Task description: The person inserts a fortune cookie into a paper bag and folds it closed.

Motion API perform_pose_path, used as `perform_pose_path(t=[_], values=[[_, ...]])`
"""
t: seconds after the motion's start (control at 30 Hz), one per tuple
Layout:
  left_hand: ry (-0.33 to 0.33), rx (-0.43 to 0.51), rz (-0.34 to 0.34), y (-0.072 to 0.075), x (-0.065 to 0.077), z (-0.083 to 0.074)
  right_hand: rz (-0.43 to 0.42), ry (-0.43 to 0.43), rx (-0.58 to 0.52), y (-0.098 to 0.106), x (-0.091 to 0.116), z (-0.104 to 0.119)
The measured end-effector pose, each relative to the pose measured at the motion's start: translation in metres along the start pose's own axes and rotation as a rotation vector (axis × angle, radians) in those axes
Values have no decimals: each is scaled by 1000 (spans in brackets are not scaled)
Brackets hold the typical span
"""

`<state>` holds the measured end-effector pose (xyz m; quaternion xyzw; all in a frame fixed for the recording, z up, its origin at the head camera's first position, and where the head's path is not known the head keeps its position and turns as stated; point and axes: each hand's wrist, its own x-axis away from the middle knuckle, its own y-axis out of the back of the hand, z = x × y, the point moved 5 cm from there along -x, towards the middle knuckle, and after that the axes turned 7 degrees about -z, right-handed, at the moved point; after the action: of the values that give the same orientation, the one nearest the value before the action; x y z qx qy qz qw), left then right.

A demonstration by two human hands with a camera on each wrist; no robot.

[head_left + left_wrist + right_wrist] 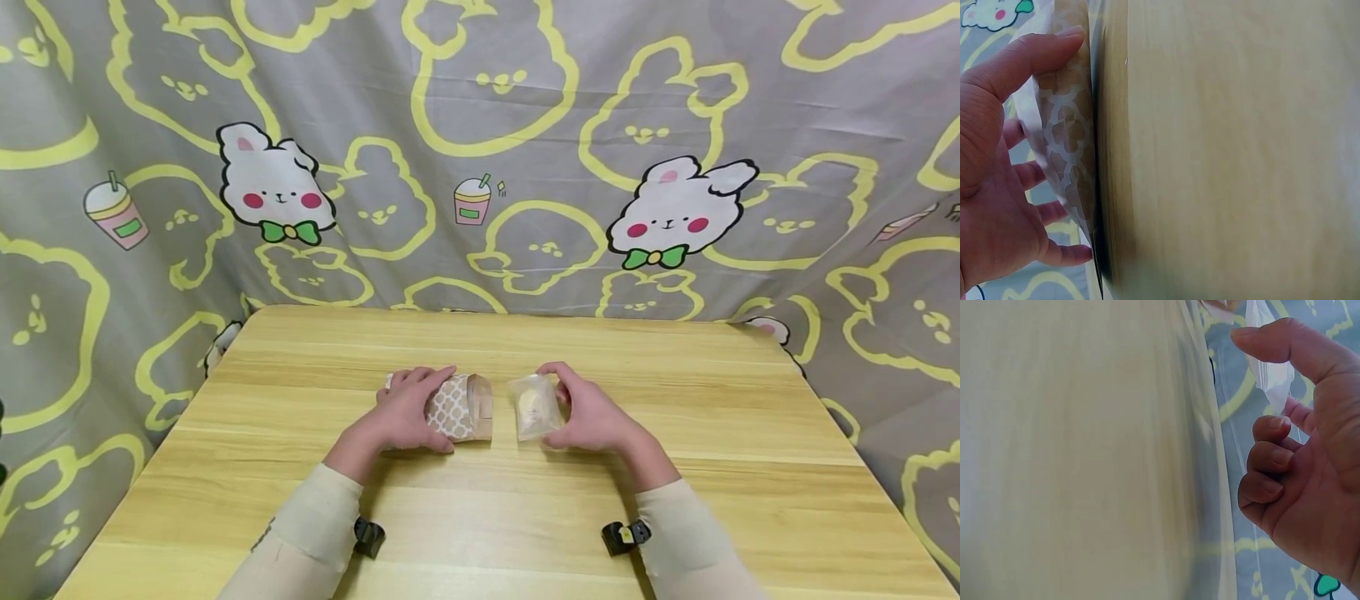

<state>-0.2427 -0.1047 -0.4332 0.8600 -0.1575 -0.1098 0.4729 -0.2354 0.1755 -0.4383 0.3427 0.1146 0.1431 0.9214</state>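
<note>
My left hand [405, 414] grips a small brown paper bag [452, 408] with a white lattice pattern, thumb on the near edge and fingers on the far one. The bag lies on its side, its mouth facing right. In the left wrist view the patterned paper [1066, 140] bulges between thumb and fingers. Across a short gap, my right hand [597, 417] holds a translucent packet [536, 407] between thumb and index finger. Something pale yellowish shows inside it; its kind is unclear. The right wrist view shows the packet's pleated edge [1274, 378] and the other fingers curled.
Both hands work above a light wooden table [495, 517]. A grey curtain [525, 175] with yellow outlines and white rabbits hangs behind it and along the sides. Black wrist cameras, the left [369, 537] and the right [624, 537], sit on the sleeved forearms.
</note>
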Motion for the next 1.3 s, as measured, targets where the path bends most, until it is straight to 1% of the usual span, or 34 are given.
perform_pose_path(t=[0.23,0.5,0.57,0.87,1.03,1.2,1.3], values=[[-2,-6,-2,0,0,1,7,40,-6,-17,-10,13],[-4,-2,3,-1,0,2,10,58,21,-29,-17,21],[-5,-2,3,-1,0,2,6,62,33,-31,-19,23],[-1,3,6,-2,1,1,-17,28,130,-35,-24,26],[-5,0,2,-2,0,2,-28,20,140,-38,-26,29],[-7,-3,2,-2,0,2,-10,40,149,-43,-26,33],[-8,-3,1,-2,0,2,4,43,131,-46,-27,34]])
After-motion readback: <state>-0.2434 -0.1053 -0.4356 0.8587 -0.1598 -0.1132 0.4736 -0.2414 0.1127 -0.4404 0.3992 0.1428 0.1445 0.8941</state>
